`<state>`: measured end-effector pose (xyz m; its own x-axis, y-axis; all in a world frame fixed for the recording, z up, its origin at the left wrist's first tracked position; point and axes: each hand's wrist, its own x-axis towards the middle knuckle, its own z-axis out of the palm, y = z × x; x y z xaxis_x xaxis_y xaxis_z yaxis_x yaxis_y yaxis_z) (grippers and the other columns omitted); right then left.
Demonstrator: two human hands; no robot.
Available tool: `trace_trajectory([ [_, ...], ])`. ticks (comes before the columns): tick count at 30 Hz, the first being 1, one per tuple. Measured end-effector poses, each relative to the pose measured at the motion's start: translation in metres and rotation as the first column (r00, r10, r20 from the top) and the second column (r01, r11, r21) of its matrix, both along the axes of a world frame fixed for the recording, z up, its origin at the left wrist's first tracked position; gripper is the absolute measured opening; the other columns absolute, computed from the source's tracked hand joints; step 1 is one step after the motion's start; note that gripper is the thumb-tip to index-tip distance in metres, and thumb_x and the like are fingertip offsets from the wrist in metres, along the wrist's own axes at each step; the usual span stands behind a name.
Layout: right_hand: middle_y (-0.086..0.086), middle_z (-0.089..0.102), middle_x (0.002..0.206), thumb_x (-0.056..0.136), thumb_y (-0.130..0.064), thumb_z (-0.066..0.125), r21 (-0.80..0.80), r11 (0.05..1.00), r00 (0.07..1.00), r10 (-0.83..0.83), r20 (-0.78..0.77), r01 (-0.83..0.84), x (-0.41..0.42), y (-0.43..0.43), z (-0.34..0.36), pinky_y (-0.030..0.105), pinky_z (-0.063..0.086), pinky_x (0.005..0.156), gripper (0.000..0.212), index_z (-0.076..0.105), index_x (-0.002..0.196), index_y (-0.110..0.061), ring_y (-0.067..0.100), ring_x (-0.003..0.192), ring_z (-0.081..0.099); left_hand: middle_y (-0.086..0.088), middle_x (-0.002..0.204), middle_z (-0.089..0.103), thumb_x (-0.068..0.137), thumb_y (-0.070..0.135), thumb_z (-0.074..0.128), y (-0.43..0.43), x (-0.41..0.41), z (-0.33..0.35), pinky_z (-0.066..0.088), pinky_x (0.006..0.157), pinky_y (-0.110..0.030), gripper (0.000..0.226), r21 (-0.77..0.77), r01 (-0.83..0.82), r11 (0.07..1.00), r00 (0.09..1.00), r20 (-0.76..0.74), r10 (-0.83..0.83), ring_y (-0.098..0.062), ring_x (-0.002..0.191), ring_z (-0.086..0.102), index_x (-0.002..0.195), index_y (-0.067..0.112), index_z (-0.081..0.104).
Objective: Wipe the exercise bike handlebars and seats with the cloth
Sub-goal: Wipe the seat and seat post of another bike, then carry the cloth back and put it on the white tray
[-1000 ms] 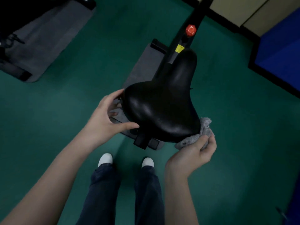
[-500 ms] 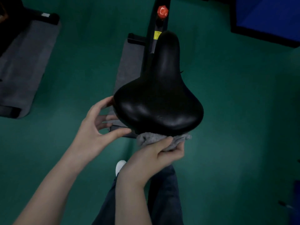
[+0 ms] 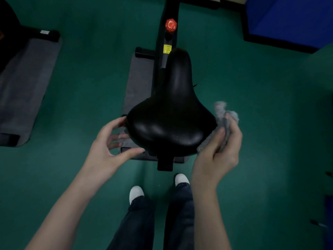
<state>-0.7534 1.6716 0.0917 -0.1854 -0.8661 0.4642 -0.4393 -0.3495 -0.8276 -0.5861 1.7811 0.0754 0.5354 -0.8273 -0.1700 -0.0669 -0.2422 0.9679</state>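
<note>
A glossy black bike seat (image 3: pixel 171 120) fills the middle of the head view, its narrow nose pointing away from me. My right hand (image 3: pixel 219 152) grips a crumpled grey cloth (image 3: pixel 223 120) and presses it against the seat's rear right edge. My left hand (image 3: pixel 110 143) is at the seat's rear left edge, fingers spread and loosely curved, fingertips touching the rim and underside. The handlebars are out of view.
The black bike frame (image 3: pixel 162 38) with a red knob (image 3: pixel 171 24) and a yellow label runs away from me over a grey floor mat (image 3: pixel 138 83). A second grey mat (image 3: pixel 23 83) lies at left, a blue pad (image 3: pixel 292 18) at top right. Green floor surrounds my feet.
My right hand has carried the cloth from the seat's rear middle round to its rear right edge. My left hand has stayed at the left rim.
</note>
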Motion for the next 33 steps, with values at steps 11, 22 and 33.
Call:
trace_trajectory([
  [11,0.003,0.064,0.107,0.094,0.0,0.046,0.036,0.949,0.931,0.314,-0.188,-0.313,0.018,0.029,0.023,0.044,0.051,0.085,0.025,0.063,0.111,-0.003,0.021,0.1,0.061,0.018,0.122,0.055,0.05,0.057,0.074,-0.003,-0.003,0.007,0.045,0.08,-0.013,0.067,0.063,-0.049,0.997,0.998,0.042,0.046,0.001,0.103,0.059,0.113,0.055,0.05],
  [22,-0.009,0.064,0.106,0.097,-0.004,0.047,0.344,0.871,0.936,0.326,0.134,-0.352,-0.026,0.0,0.099,0.013,0.045,0.087,0.021,0.061,0.113,-0.008,-0.001,0.099,0.059,0.014,0.117,0.054,0.079,0.035,0.071,-0.005,0.01,0.074,0.042,0.092,-0.023,0.049,0.193,0.039,0.981,0.936,0.337,-0.104,0.008,0.1,0.054,0.125,0.029,0.056],
  [33,-0.002,0.065,0.105,0.096,-0.003,0.048,0.419,0.855,0.952,0.272,0.137,-0.305,-0.106,-0.042,0.147,0.019,0.046,0.088,0.02,0.062,0.112,-0.007,0.01,0.1,0.06,0.008,0.116,0.056,0.085,0.028,0.068,-0.052,-0.042,0.134,0.039,0.09,-0.021,0.043,0.282,0.181,0.942,0.79,0.528,-0.31,-0.013,0.1,0.058,0.125,0.016,0.059],
])
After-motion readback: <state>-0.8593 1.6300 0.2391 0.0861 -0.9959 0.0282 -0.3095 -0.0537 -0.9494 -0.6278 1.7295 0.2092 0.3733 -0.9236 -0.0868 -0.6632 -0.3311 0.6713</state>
